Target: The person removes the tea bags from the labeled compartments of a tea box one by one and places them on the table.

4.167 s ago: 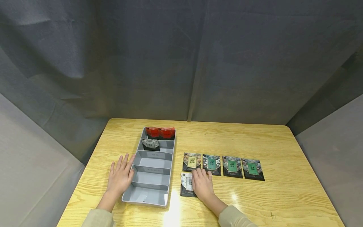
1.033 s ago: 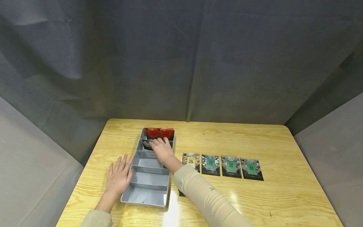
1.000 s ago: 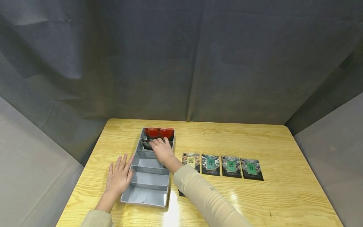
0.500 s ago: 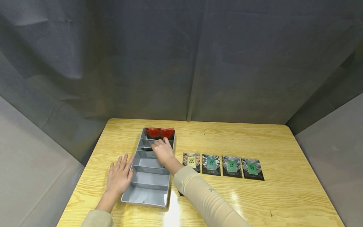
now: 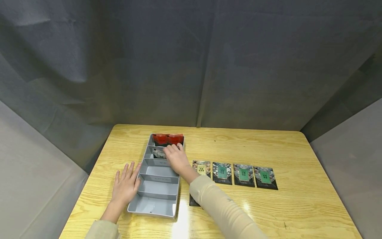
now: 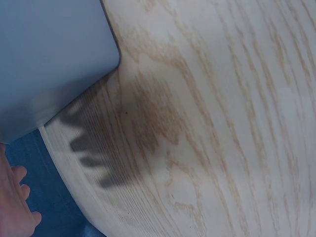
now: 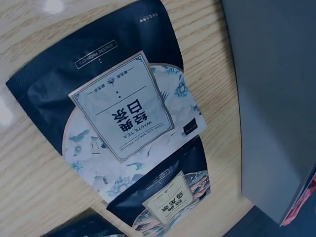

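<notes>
My right hand [image 5: 176,159] reaches into the second compartment from the back of a grey divided tray [image 5: 178,192]. Its curled fingers pinch the right part of a tea sachet [image 5: 159,152] with a pale upper half, which stands upright there; the fingers hide that end. My left hand [image 5: 125,186] lies with fingers spread against the tray's left rim; its fingers [image 6: 19,197] show at the corner of the left wrist view. A white tea sachet [image 7: 123,108] lies flat on the table, largely covered by my right sleeve in the head view.
Two red tea sachets [image 5: 167,139] stand in the rearmost compartment. Right of the tray lie a yellow-label sachet [image 5: 201,168] and three green-label ones, [image 5: 222,173] the nearest, in a row on the wooden table [image 5: 298,205]. A dark curtain [image 5: 253,66] hangs behind.
My right hand has gone from the sachets on the table into the tray. In the last half second it shifted slightly right, and the sachet tipped up to show its pale front. The left hand stays put.
</notes>
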The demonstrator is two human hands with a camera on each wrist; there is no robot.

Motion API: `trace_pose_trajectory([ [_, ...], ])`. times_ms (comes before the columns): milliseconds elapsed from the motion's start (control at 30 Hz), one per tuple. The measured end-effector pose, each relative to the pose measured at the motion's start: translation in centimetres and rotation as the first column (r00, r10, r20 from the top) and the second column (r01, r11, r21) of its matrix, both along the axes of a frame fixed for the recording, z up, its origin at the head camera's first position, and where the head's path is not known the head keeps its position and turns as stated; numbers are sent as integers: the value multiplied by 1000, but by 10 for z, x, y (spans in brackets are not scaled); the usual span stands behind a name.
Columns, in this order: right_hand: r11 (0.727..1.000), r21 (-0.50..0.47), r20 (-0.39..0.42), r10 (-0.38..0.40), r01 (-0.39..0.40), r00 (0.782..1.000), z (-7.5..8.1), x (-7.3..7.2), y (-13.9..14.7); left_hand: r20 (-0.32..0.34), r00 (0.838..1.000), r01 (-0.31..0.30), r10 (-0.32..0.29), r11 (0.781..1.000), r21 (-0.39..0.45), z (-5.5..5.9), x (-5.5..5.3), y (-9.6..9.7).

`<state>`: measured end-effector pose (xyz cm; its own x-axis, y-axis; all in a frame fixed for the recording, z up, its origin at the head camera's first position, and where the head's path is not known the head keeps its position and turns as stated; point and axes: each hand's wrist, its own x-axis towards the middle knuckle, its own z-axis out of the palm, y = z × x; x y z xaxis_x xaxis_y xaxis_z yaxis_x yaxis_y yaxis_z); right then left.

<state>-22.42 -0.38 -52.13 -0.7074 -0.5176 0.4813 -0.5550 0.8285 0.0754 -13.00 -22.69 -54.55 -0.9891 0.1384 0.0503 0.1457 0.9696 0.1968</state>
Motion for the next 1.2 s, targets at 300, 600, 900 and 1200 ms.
trace_pose_trajectory([
  [300,984,-179,-95,-2,-15,995,7,0,13,4,1000,-3,3,1000,-4,-2,-1,0],
  [600,952,-294,-184,29,-84,982,18,6,27,3,1000,-5,5,1000,1,-1,0,0],
  [900,905,-403,-228,45,-136,973,24,16,50,-1,1000,-4,4,1000,3,0,1,1],
  [1200,896,-425,-189,47,-125,981,8,33,84,6,1000,2,-2,1000,4,1,0,0],
])
